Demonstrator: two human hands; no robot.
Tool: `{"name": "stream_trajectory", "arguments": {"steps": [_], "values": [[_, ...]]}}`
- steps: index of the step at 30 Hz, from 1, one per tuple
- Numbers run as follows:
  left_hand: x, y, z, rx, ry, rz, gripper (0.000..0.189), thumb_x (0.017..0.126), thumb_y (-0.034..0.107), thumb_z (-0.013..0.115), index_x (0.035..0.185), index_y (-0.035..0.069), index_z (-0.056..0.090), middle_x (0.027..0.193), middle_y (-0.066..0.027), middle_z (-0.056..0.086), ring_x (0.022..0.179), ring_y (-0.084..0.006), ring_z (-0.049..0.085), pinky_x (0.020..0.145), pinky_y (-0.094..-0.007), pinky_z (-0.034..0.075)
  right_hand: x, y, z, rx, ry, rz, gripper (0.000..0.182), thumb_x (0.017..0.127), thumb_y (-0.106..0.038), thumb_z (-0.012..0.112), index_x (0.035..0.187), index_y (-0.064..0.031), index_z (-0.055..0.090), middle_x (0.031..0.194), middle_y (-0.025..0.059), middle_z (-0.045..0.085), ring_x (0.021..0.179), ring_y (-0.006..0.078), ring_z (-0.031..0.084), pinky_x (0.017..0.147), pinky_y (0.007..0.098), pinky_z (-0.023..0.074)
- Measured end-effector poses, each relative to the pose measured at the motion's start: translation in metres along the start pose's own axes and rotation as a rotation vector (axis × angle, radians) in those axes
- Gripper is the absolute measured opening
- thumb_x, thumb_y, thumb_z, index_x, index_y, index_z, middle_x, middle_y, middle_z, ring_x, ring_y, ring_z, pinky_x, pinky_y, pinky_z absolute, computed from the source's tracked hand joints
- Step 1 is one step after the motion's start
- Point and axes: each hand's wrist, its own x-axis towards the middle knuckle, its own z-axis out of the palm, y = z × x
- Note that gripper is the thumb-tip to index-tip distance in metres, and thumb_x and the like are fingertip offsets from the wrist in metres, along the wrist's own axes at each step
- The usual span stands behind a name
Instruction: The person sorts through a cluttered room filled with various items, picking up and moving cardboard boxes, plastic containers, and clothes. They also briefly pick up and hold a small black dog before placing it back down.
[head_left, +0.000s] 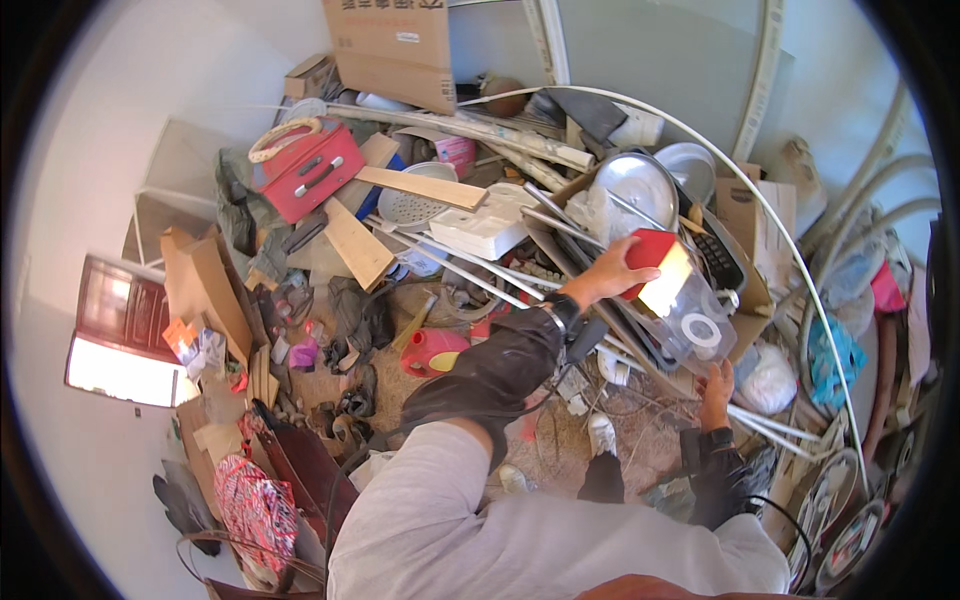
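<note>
My left hand (611, 271) grips the red end (651, 259) of a see-through plastic container (686, 319), held tilted over a large cardboard box (750, 319). A white ring (701, 330) shows at its near part. My right hand (716, 390) is at the container's near end, palm up and fingers apart; whether the fingertips touch it I cannot tell. A round metal lid (636, 191), crumpled clear plastic (596, 214) and a black crate-like piece (718, 259) lie in the box around the container.
White pipes (465, 262) cross the clutter at my left. A red suitcase (311, 169), wooden boards (358, 244), a perforated basin (416, 195) and a foam block (484, 221) lie beyond. A red plastic jug (431, 352) stands on the floor. A thin white tube (780, 225) arches at the right.
</note>
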Motion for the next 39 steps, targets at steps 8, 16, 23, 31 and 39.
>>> {"name": "stream_trajectory", "arguments": {"steps": [8,16,23,31,39], "values": [[0.076,-0.047,0.028,0.078,0.03,-0.106,0.088,0.07,0.058,0.064,0.128,-0.004,0.039,0.123,-0.0231,0.047,0.115,-0.033,0.046,0.097,-0.0363,0.036,0.072,0.001,0.02,0.046,0.048,0.028,0.057,0.085,-0.014,0.052,0.137,-0.0127,0.029,0.103,0.0055,0.052,0.071,0.0144,0.055,0.054,0.0276,0.045],[0.009,-0.078,0.023,0.165,0.464,-0.036,0.07,0.079,0.039,0.061,0.131,0.0,0.034,0.131,-0.0236,0.037,0.123,-0.0358,0.035,0.103,-0.0388,0.028,0.099,-0.026,0.038,0.018,0.149,-0.006,0.064,0.082,-0.006,0.052,0.139,-0.0188,0.025,0.102,0.0092,0.051,0.074,0.0202,0.056,0.058,0.0289,0.0472],[-0.265,-0.217,-0.009,0.8,-0.1,-0.04,0.037,0.087,0.03,0.049,0.109,0.001,0.056,0.11,-0.0154,0.057,0.101,-0.0304,0.054,0.083,-0.037,0.045,0.074,-0.002,0.009,-0.117,0.146,0.005,0.063,0.082,-0.011,0.054,0.138,-0.0222,0.027,0.096,0.0042,0.052,0.075,0.0181,0.054,0.058,0.0272,0.0431],[-0.566,-0.205,0.047,-0.4,0.424,-1.131,0.025,0.084,0.028,0.057,0.086,0.004,0.064,0.078,-0.0101,0.063,0.075,-0.0196,0.061,0.059,-0.0345,0.048,0.018,0.028,0.056,-0.714,-0.406,-0.475,0.037,0.084,-0.009,0.054,0.12,-0.0025,0.052,0.095,0.005,0.063,0.077,0.0114,0.059,0.061,0.0209,0.044],[-0.815,-0.236,0.26,-0.896,0.573,-1.464,0.036,0.086,0.031,0.051,0.117,0.013,0.05,0.106,-0.0081,0.057,0.096,-0.0239,0.058,0.075,-0.0455,0.046,-0.169,0.086,0.186,-1.065,-1.232,-0.412,0.027,0.083,-0.008,0.054,0.109,-0.0019,0.059,0.084,0.0101,0.065,0.064,0.0143,0.062,0.062,0.026,0.0495]]}}
